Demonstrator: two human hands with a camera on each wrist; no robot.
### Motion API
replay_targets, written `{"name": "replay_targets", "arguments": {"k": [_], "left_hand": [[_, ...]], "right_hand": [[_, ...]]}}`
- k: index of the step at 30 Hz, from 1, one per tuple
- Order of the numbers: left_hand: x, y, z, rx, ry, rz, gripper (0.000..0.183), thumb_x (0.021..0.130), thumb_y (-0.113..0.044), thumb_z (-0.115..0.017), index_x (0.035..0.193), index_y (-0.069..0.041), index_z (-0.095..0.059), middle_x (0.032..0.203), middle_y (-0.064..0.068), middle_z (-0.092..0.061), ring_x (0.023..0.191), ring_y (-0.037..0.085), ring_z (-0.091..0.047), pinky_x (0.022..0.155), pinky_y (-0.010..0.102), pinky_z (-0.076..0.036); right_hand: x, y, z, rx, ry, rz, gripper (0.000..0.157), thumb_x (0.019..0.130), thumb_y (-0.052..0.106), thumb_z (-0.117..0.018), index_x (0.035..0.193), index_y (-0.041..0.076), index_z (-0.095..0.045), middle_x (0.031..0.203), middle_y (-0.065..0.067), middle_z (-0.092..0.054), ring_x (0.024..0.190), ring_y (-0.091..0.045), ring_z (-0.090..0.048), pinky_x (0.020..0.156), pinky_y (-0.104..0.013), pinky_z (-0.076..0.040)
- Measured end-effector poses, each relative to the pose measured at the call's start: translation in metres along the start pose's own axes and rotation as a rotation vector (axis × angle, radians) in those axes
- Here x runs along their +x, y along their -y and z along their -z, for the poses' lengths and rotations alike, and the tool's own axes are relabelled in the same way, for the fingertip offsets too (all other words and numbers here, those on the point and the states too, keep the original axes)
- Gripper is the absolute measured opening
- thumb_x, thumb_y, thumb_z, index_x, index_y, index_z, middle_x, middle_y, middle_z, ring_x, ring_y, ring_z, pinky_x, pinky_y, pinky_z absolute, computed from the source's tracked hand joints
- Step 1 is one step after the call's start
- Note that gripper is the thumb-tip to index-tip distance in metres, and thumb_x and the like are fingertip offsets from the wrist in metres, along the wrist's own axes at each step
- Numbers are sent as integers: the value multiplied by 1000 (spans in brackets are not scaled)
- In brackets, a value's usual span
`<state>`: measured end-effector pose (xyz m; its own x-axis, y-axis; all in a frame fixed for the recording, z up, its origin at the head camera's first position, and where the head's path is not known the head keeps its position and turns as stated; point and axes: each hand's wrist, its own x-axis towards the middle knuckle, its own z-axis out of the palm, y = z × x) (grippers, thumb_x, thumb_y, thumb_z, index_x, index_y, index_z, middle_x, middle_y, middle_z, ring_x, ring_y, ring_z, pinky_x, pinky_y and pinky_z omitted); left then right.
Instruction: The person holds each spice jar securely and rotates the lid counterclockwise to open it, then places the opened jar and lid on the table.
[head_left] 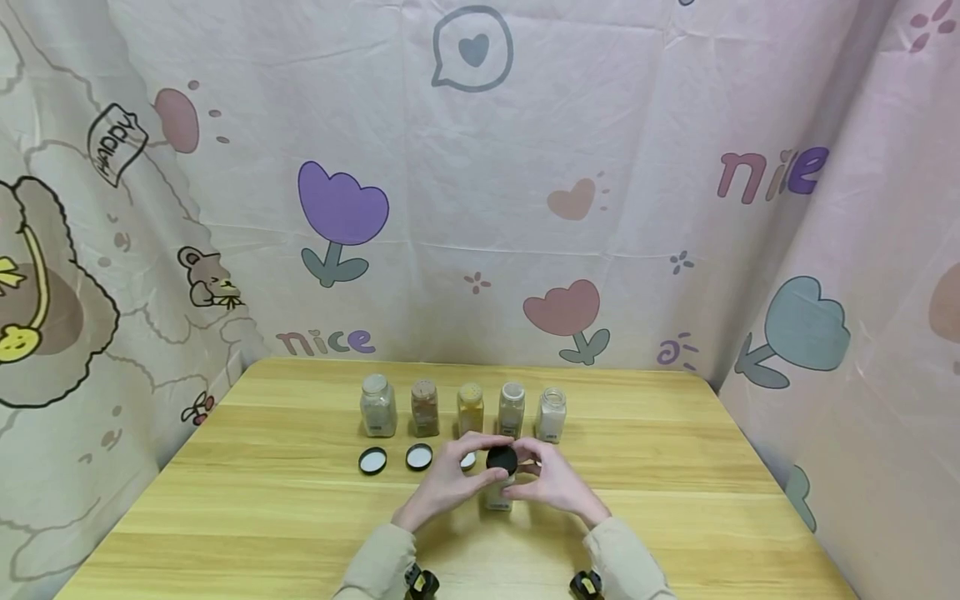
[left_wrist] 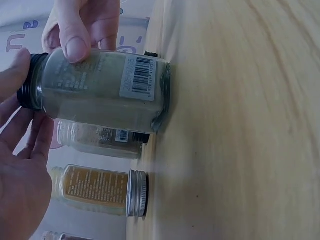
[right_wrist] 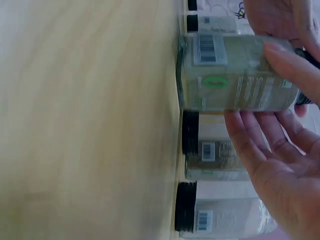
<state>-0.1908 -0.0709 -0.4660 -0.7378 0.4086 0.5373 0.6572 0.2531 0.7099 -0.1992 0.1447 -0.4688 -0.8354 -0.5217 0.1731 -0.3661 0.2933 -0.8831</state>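
A square glass spice jar [head_left: 498,500] with pale contents stands upright on the table between the two hands. Its black lid [head_left: 502,460] is on the neck. My left hand [head_left: 450,478] grips this lid with thumb and fingers curled round it, plain in the left wrist view, where the lid [left_wrist: 33,82] sits at the jar's top. On the other side, my right hand [head_left: 553,480] holds the glass body, thumb on one face and fingers behind. A barcode label [right_wrist: 209,49] shows low on the jar in the right wrist view.
Behind the hands stands a row of several lidless spice jars, among them a large pale one [head_left: 378,408], a brown one [head_left: 424,410] and a yellow one [head_left: 470,405]. Black-rimmed lids [head_left: 372,461] lie in front of them. A printed curtain [head_left: 465,208] hangs behind the table.
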Motion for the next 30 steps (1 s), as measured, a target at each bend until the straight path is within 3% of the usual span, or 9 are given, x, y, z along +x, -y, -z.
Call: {"name": "replay_targets", "arguments": {"k": [6, 19, 24, 28, 30], "left_hand": [[2, -1, 0, 45, 16, -33, 38, 88, -18, -77, 124, -9, -70, 120, 7, -73, 108, 22, -66, 94, 42, -59], [5, 1, -4, 98, -47, -87, 38, 81, -16, -83, 116, -6, -72, 114, 7, -74, 104, 21, -63, 91, 30, -55], [5, -1, -6, 111, -44, -13, 40, 81, -23, -85, 117, -12, -73, 113, 3, -69, 105, 18, -60, 91, 37, -55], [6, -4, -8, 97, -24, 71, 41, 81, -30, -85, 119, -18, -72, 112, 0, -60, 105, 15, -56, 94, 37, -50], [5, -4, -7, 92, -17, 78, 41, 82, -30, -84, 119, -19, -72, 114, 0, -59, 106, 16, -55, 96, 35, -46]], "right_hand": [[1, 0, -4, 15, -39, 10, 51, 75, 5, -86, 119, -3, -61, 108, -17, -65, 96, -11, -61, 93, -22, -59], [2, 1, -8, 8, -90, 22, 47, 74, 5, -87, 114, -3, -63, 106, -18, -66, 92, -7, -62, 90, -19, -60], [3, 0, -7, 13, -90, 13, 47, 74, 4, -86, 115, -3, -63, 108, -17, -66, 93, -7, -61, 90, -16, -59], [3, -2, -5, 14, -71, 26, 46, 76, 4, -85, 116, -3, -62, 107, -19, -66, 94, -7, -61, 90, -17, -59], [3, -2, -4, 18, -57, 24, 47, 77, 6, -85, 117, -3, -62, 108, -19, -66, 95, -8, -61, 92, -18, -59]]}}
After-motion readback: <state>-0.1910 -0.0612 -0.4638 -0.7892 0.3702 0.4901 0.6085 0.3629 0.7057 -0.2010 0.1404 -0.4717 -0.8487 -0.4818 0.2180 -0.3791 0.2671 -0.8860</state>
